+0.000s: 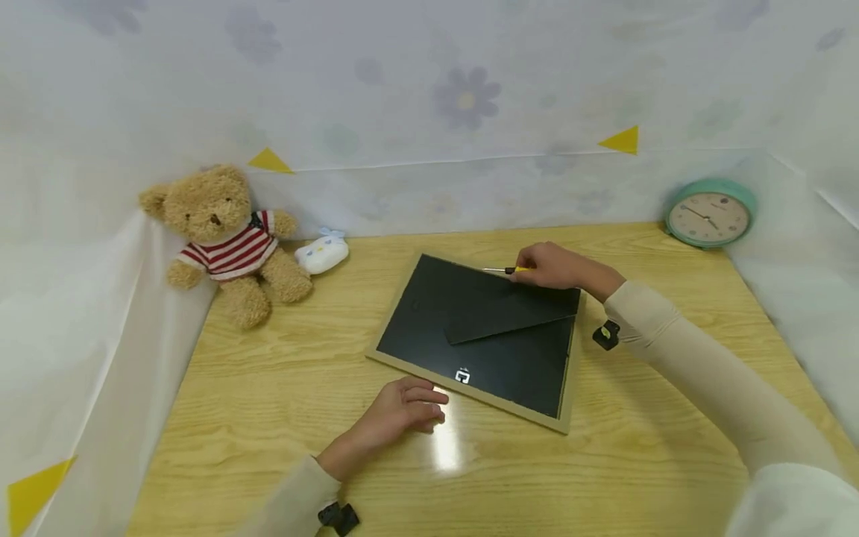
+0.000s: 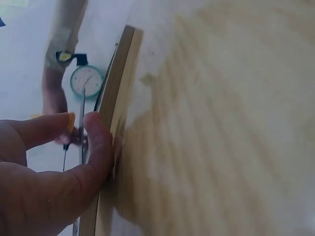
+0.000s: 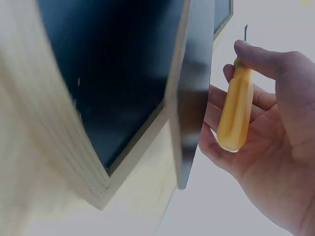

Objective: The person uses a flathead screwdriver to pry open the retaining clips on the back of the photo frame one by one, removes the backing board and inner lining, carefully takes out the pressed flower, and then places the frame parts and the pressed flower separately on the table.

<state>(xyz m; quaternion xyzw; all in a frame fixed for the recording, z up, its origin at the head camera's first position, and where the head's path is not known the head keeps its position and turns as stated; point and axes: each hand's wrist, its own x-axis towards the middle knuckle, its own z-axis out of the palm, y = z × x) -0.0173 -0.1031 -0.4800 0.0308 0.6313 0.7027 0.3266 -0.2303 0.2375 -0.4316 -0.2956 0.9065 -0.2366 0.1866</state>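
A picture frame [image 1: 463, 389] with a light wooden border lies face down, its black back panel [image 1: 416, 306] showing. Its black stand leg [image 1: 513, 312] is tilted up from the panel. My right hand [image 1: 555, 265] is at the far right edge and pinches a screwdriver [image 3: 237, 110] by its yellow handle, thin shaft pointing away. Behind the leg in the right wrist view, the other fingers [image 3: 211, 110] of that hand lie against it. My left hand [image 1: 399, 412] rests at the near edge of the border, fingers relaxed and holding nothing.
A teddy bear [image 1: 231, 253] in a striped shirt sits at the back left, beside a small white plush pouch [image 1: 323, 254]. At the back right, a round green clock [image 1: 710, 216] leans on the curtain. Wood-grained table [image 1: 288, 380] surrounds the frame.
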